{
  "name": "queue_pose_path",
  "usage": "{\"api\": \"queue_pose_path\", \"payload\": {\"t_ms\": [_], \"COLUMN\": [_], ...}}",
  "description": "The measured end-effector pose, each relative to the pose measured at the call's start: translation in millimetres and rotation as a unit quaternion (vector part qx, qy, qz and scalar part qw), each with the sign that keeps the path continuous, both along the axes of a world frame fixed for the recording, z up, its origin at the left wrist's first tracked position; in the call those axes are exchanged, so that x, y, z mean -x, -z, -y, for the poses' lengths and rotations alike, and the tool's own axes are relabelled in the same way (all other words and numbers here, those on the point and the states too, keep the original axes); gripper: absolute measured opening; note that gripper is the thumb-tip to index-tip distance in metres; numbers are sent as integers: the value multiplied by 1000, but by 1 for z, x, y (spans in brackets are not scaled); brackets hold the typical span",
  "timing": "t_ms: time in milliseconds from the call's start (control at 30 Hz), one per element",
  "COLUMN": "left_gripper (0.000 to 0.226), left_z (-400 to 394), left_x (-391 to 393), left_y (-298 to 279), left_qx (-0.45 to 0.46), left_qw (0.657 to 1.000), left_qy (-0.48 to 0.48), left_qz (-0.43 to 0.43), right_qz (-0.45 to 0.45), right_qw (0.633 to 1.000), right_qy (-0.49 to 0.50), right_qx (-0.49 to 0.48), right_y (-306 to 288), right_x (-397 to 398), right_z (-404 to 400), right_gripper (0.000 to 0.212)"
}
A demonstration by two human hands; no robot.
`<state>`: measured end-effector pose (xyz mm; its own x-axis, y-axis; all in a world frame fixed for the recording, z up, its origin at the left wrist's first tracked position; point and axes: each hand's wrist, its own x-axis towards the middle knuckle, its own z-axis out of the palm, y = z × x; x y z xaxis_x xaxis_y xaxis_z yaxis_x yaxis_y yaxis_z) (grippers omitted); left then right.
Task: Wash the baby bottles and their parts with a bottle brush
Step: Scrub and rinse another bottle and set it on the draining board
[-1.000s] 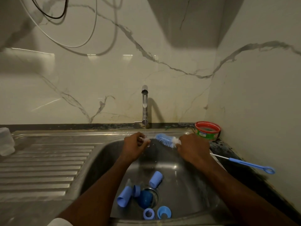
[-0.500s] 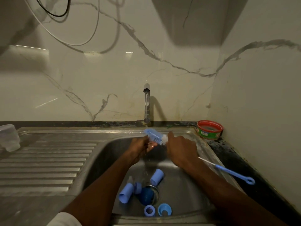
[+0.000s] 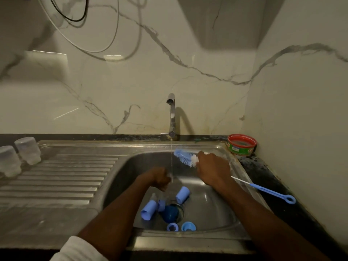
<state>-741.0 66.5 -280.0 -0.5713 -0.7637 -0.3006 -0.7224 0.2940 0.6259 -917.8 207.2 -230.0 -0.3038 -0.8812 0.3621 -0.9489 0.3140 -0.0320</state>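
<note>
My right hand [image 3: 212,170] grips the blue bottle brush [image 3: 183,157] near its bristled head, over the back of the sink [image 3: 216,210]; the brush handle [image 3: 271,192] sticks out to the right over the counter. My left hand [image 3: 160,178] is curled around a small clear part under the thin water stream from the tap [image 3: 171,117]; the part is mostly hidden. On the sink floor lie blue caps [image 3: 148,210] [image 3: 182,194], blue rings [image 3: 172,227] [image 3: 188,226] and a dark blue piece [image 3: 170,213] over the drain.
Two clear bottles [image 3: 28,150] [image 3: 9,161] stand upside down on the ribbed drainboard [image 3: 62,178] at the left. A red-rimmed tub [image 3: 241,144] sits in the back right corner by the wall. Dark counter runs along the right.
My left hand dropped lower and away from the brush, now under the water stream. My right hand drew the brush back to the right. The view tilted, showing both bottles.
</note>
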Motion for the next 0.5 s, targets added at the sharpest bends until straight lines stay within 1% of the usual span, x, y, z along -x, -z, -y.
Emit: {"api": "queue_pose_path", "payload": {"t_ms": [67,100,133,233,267,367,400,433,500], "left_gripper": [33,39,40,32,30,34,32,28,20], "left_z": [-2,-2,-2,-1,-2,-7,-8,-7,-4], "left_x": [-8,-12,-13,-13,-14,-17,-17,-16,-15], "left_y": [-2,-3,-6,-9,-7,4,1,-5,-15], "left_qx": [98,145,179,226,231,235,242,254,281], "left_qw": [990,982,978,973,971,971,970,967,955], "left_qy": [27,23,15,-36,-43,8,3,-8,-52], "left_qz": [100,116,103,-24,-35,39,31,4,-77], "right_qz": [-7,-10,-11,-2,3,23,20,8,-10], "right_qw": [1000,1000,1000,1000,1000,999,999,999,1000], "right_qy": [-5,-7,-8,-3,-3,4,8,9,13], "right_qx": [-5,-4,2,18,9,-36,-41,-38,-23], "right_y": [-1,-1,-1,-3,-2,-1,-1,-2,-4], "right_x": [-3,-5,-6,-4,-2,5,7,9,10], "right_z": [-3,-4,-5,-6,-6,-11,-12,-12,-10], "right_gripper": [27,27,27,27,28,31,31,31,33]}}
